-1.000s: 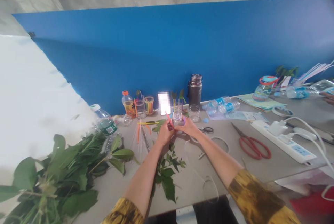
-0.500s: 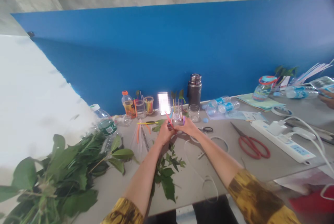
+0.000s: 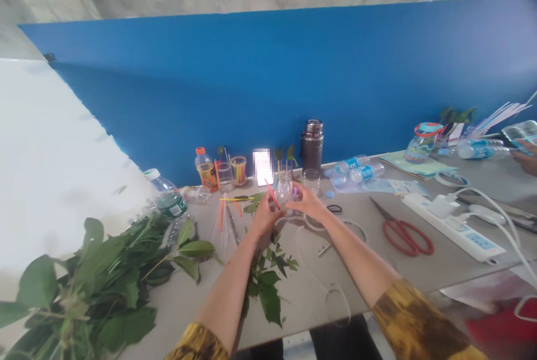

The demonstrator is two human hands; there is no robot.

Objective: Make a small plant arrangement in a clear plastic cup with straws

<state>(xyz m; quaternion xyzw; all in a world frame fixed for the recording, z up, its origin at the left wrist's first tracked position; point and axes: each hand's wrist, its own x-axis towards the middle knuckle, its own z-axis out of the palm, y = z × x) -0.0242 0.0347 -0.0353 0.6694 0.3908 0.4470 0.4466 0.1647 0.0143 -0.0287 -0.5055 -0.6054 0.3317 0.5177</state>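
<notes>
Clear cup (image 3: 284, 189), see-through, rounded, at mid-desk between the two hands; red strip (image 3: 272, 193) slants at its left side, purple strip (image 3: 295, 193) stands at its right. Left hand (image 3: 265, 217) at the cup's left, by the red strip; fingers curled, can't tell if gripping. Right hand (image 3: 308, 204) at the cup's right, thumb and forefinger parted about the purple strip; contact unclear. Leafy sprig (image 3: 268, 287) lies nearer on the smooth grey desk (image 3: 302, 315). Behind: clear straight-sided glass (image 3: 311, 181), dark metallic thermos (image 3: 312, 147), cylindrical. Left: orange-capped bottle (image 3: 205, 170), yellow-orange label, text too small; green-label bottle (image 3: 171, 200), white patch on label, unreadable; heap of broad glossy leaves (image 3: 121, 270). Right: clear plastic bottle (image 3: 366, 173), blue label, white lettering illegible; red-handled scissors (image 3: 405, 231), metal blades; white plastic power strip (image 3: 453, 228), blue panel. Smooth blue partition (image 3: 251, 80) at back.
</notes>
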